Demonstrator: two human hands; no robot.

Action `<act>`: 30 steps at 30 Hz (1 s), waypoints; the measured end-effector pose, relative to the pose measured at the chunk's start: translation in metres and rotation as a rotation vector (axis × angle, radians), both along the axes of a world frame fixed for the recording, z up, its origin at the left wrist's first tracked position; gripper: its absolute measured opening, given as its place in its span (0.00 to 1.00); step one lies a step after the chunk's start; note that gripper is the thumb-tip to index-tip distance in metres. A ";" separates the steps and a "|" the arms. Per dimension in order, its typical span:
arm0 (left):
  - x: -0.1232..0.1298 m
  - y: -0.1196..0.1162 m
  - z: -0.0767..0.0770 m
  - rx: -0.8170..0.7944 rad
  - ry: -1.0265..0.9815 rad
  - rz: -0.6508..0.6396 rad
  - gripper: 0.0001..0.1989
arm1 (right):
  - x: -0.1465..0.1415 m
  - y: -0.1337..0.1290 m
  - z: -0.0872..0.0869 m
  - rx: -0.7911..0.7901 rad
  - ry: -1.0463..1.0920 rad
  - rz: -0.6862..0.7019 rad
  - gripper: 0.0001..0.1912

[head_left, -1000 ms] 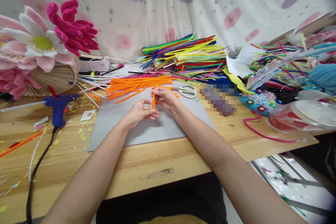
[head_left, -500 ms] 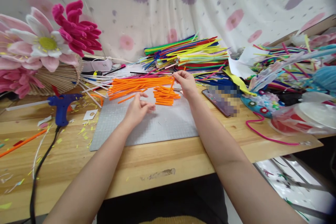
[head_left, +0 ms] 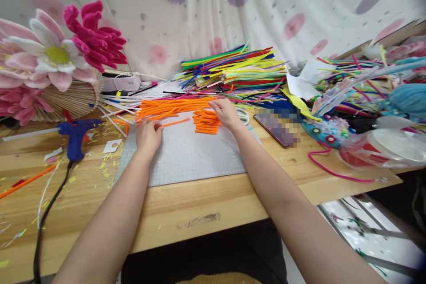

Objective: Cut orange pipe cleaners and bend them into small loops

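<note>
My left hand [head_left: 148,136] is closed on one orange pipe cleaner [head_left: 176,122], pinching its left end while the rest points right over the grey cutting mat [head_left: 196,159]. Behind it lies a bundle of long orange pipe cleaners [head_left: 179,104]. A neat pile of short orange pipe cleaner pieces [head_left: 205,123] rests on the mat. At the pile's right edge, my right hand [head_left: 226,113] has its fingers pressed together; what they hold, if anything, is hidden. Pale-handled scissors [head_left: 244,116] lie partly behind this hand.
A phone [head_left: 274,131] lies right of the mat. Multicoloured pipe cleaner bundles [head_left: 239,69] are heaped at the back. On the left stand a blue glue gun [head_left: 77,140] with a black cord and fluffy flowers [head_left: 55,55]. A plastic-wrapped roll [head_left: 382,146] sits at right.
My left hand has moved left and taken hold of a long orange pipe cleaner. My right hand has shifted slightly left and lower against the short pile; the piece it held upright no longer shows.
</note>
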State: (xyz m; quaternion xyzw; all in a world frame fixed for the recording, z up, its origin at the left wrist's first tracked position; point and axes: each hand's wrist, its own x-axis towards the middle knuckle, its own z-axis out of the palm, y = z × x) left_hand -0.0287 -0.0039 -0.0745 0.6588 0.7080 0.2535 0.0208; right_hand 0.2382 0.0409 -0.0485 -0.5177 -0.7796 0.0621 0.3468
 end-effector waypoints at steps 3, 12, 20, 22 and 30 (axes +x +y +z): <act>0.001 0.000 0.000 0.010 0.008 -0.001 0.06 | 0.000 -0.003 0.009 0.101 0.053 -0.056 0.17; 0.016 -0.012 0.017 0.180 0.086 -0.280 0.06 | -0.038 -0.032 0.017 0.045 -0.266 0.167 0.13; 0.023 -0.020 0.023 0.159 0.001 -0.344 0.10 | -0.045 -0.035 0.012 -0.144 -0.127 0.317 0.08; 0.023 -0.021 0.021 0.137 -0.076 -0.333 0.11 | -0.046 -0.033 0.011 -0.270 0.125 0.346 0.08; 0.056 -0.032 0.010 -0.420 -1.060 -0.337 0.15 | -0.052 -0.029 -0.004 -0.589 0.753 0.411 0.13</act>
